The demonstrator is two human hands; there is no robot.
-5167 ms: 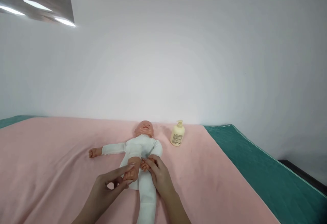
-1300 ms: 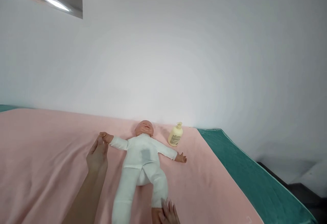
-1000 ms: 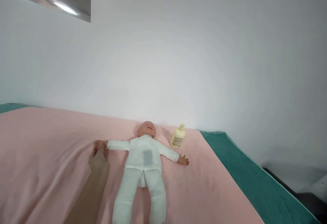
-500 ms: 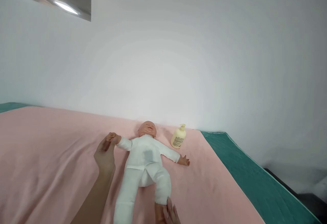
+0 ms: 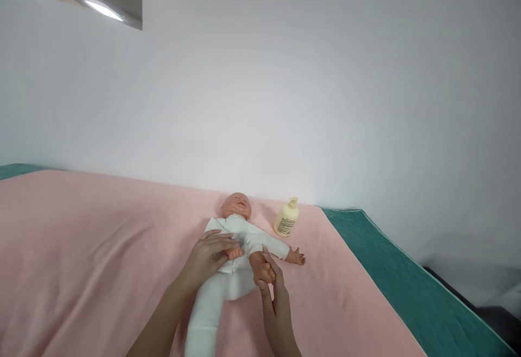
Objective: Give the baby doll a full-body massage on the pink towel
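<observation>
From the head view, the doll lies on its back on the pink cloth, head toward the wall. The left hand lies over the doll's near-left arm and seems to have its fingers narrowed around the wrist, though the thumb's side is poorly seen. It has the doll's small fist on the belly. The right hand pinches the foot of the opposite leg, thumb below and fingers along its side, with that leg bent up over the doll's lower body.

As for progress, this diagonal pair looks well folded in: fist and foot are near each other, with a small gap between. The other pair is not folded: the other arm reaches out to the doll's right-hand side as seen here, and the other leg lies out toward the viewer. How many rounds are done or left cannot be told.

The bottle stands upright beside the doll's head, above the outstretched arm, touched by neither hand.
</observation>
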